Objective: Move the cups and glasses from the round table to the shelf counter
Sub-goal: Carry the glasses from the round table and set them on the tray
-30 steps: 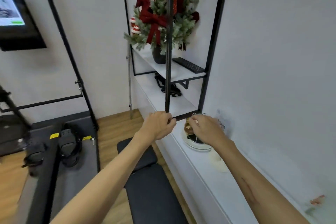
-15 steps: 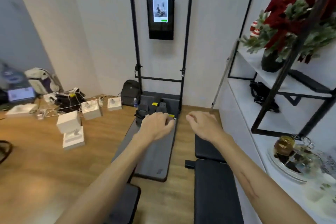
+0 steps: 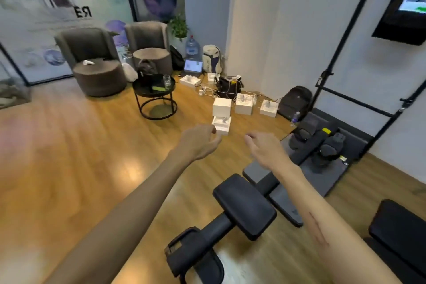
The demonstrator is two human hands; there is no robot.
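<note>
A small round black table (image 3: 140, 90) stands across the room on the wooden floor, far beyond my reach. A clear glass (image 3: 167, 80) stands upright near its right rim, beside a flat green object (image 3: 158, 88). Both my arms stretch forward at mid-height. My left hand (image 3: 200, 142) is loosely curled and holds nothing. My right hand (image 3: 265, 148) is relaxed with fingers apart, also empty. The shelf counter is out of view.
A black padded bench (image 3: 244, 205) lies on the floor just below my hands, with a grey platform (image 3: 322, 159) to its right. White boxes (image 3: 221, 106), cables and bags clutter the floor by the wall. Two grey armchairs (image 3: 92, 62) stand behind the table.
My view has swung left, away from the shelf counter and its tray, to face the room and the round table. My right hand left the tray; both hands are empty and drifting forward.
</note>
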